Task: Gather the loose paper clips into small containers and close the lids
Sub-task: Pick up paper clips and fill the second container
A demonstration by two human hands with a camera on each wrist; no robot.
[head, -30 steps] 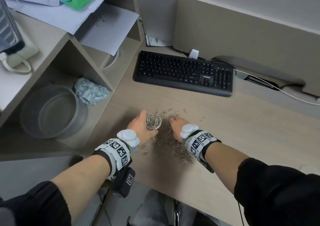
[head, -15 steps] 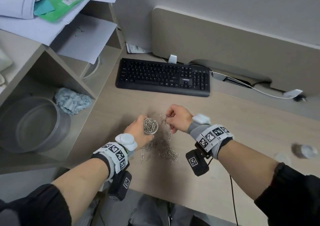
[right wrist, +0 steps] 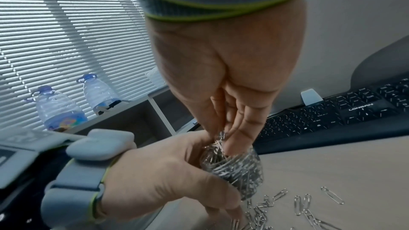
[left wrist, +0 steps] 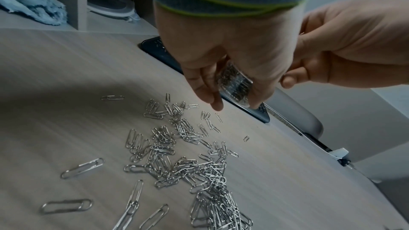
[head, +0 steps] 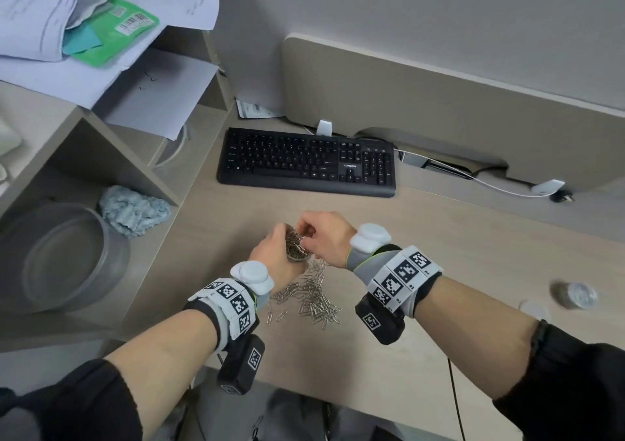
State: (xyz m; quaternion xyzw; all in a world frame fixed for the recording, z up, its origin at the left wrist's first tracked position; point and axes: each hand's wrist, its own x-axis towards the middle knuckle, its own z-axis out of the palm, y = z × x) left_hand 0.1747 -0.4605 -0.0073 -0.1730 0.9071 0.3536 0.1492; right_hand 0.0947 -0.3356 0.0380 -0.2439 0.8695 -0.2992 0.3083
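My left hand (head: 274,254) grips a small clear round container (head: 297,249) heaped with silver paper clips and holds it just above the desk. In the left wrist view the container (left wrist: 235,83) sits between thumb and fingers. My right hand (head: 321,237) is over its mouth, fingertips (right wrist: 234,139) bunched and pinching a few clips into the container (right wrist: 239,169). A pile of loose paper clips (head: 314,300) lies on the desk under and in front of both hands, and it also shows in the left wrist view (left wrist: 188,155). A second small container (head: 575,295), blurred, lies at the right beside a white lid (head: 534,308).
A black keyboard (head: 304,163) lies behind the hands. To the left, a shelf unit holds a large clear tub (head: 67,258) and a blue cloth (head: 135,214), with papers on top. A white cable (head: 490,185) runs at the back right. The desk's front edge is close to my body.
My right hand has lifted off the pile with clips and come over the container's mouth. My left hand still holds the container, tilted a little toward it.
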